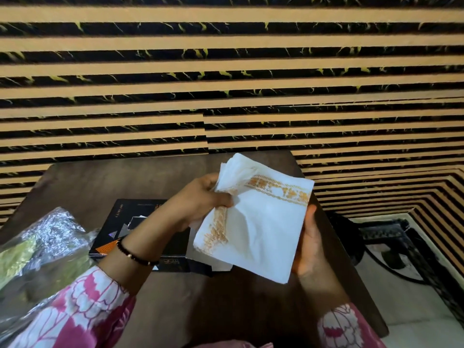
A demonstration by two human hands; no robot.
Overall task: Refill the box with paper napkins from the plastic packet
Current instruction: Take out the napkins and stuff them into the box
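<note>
We hold a stack of white paper napkins [261, 222] with orange borders above a dark wooden table [213, 297]. Our left hand [200, 199] pinches the stack's upper left corner, fingers curled around it. Our right hand [310, 244] cups the right edge from behind.

Below and to the left, the black napkin box [140, 234] lies on the table, partly hidden by our left arm. The crinkled plastic packet [42, 249] sits at the table's left edge.

The loose sheets could fan apart and slide off, since only one corner is pinched. The table's right edge is near; bare room lies in front.
</note>
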